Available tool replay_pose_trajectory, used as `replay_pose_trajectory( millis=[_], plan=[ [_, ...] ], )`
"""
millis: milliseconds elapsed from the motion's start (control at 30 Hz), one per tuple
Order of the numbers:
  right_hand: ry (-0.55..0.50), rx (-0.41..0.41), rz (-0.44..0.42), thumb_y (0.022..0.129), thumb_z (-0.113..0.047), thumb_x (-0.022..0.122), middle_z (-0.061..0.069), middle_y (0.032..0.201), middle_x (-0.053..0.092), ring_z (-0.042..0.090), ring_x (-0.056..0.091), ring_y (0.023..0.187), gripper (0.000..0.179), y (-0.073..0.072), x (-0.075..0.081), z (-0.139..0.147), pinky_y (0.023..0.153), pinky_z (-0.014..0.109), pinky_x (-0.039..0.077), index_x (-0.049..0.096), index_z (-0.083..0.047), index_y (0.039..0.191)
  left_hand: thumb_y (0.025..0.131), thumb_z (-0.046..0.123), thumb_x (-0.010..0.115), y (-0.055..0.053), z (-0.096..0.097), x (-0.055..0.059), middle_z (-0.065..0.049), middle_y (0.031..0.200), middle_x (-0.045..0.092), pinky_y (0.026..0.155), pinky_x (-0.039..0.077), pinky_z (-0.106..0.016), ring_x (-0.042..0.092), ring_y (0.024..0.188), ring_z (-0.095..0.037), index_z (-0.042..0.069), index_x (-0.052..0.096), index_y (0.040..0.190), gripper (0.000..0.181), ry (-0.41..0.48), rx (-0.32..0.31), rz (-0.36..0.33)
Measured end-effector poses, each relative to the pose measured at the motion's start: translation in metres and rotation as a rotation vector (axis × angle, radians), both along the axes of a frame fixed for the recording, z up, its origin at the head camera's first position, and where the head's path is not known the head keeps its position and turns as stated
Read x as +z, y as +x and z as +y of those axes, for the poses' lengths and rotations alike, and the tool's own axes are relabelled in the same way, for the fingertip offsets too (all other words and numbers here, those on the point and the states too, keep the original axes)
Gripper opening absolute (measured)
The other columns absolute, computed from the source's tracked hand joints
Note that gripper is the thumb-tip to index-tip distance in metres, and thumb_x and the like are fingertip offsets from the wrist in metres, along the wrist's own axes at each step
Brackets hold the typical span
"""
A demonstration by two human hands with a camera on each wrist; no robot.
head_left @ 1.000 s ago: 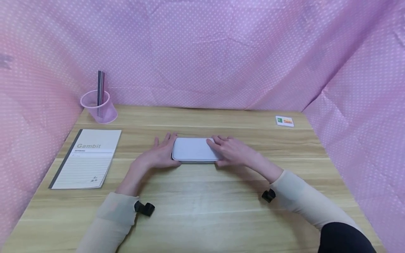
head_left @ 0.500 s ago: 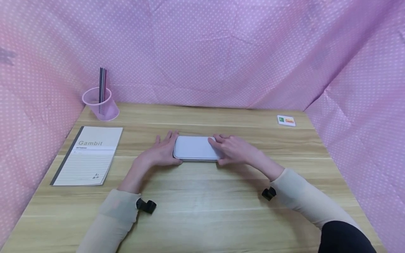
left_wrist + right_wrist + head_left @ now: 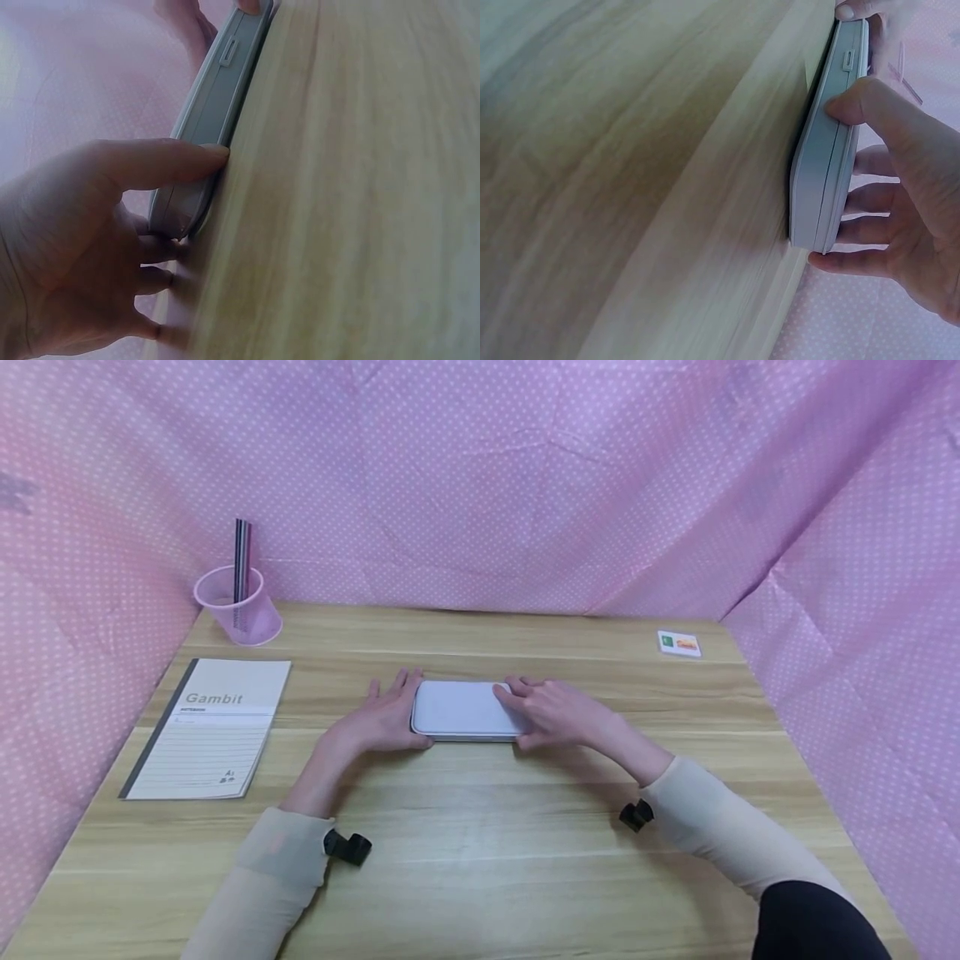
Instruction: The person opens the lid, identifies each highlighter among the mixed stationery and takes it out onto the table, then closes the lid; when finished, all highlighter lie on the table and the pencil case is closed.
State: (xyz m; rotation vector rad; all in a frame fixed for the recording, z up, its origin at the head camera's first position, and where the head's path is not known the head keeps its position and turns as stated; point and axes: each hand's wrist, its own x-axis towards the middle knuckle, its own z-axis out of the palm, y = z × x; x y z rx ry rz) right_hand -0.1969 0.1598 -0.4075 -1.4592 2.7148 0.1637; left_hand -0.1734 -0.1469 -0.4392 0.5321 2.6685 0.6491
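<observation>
A flat white case [image 3: 467, 708] with rounded corners lies on the wooden table in the middle of the head view. The left wrist view shows its grey side [image 3: 214, 105], with a seam and a small clasp [image 3: 229, 52]. My left hand [image 3: 382, 718] holds the left end, thumb against the near side and other fingers spread around the end. At the other end, my right hand [image 3: 558, 714] grips the case, its thumb [image 3: 847, 105] pressed to the near side and a finger lying over the top. The lid is down, so the inside is hidden.
A notebook marked Gambit [image 3: 210, 727] lies at the left of the table [image 3: 465, 860]. Behind it stands a pink mesh cup [image 3: 251, 618] holding several dark sticks [image 3: 242, 560]. A small white card-like item [image 3: 678, 644] lies far right. Pink dotted cloth [image 3: 480, 485] surrounds the table.
The head view has shifted slightly. Both hands keep the same hold on the white case, which stays in place.
</observation>
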Motion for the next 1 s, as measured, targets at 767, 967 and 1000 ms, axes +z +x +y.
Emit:
replay_pose_trajectory(
  millis=[767,967,1000],
  plan=[
    [-0.019,-0.112,-0.211,0.085,-0.047,0.074,0.023,0.158,0.046,0.016,0.059,0.065,0.085,-0.01,0.012,0.005,0.099,0.05,0.061,0.044,-0.012,0.156,0.08,0.037,0.083,-0.004,0.001,0.005,-0.028,0.171,0.012,0.128,-0.004,-0.07,0.003,0.161,-0.044,0.002,0.011,0.162,0.114,0.051,0.017,-0.044],
    [-0.07,-0.134,-0.313,0.083,-0.044,0.073,0.019,0.159,0.046,0.015,0.052,0.064,0.082,-0.017,0.014,0.007,0.101,0.048,0.058,0.046,-0.015,0.155,0.079,0.037,0.084,-0.005,-0.001,0.003,-0.027,0.172,0.008,0.128,-0.008,-0.068,0.0,0.161,-0.044,0.002,0.01,0.162,0.117,0.063,0.02,-0.068],
    [-0.077,-0.141,-0.33,0.083,-0.044,0.073,0.017,0.159,0.047,0.015,0.056,0.07,0.082,-0.018,0.014,0.009,0.102,0.046,0.058,0.046,-0.017,0.155,0.078,0.037,0.085,-0.005,-0.001,0.003,-0.027,0.172,0.008,0.127,-0.008,-0.069,0.0,0.161,-0.044,0.002,0.01,0.162,0.118,0.066,0.019,-0.07]
  ],
)
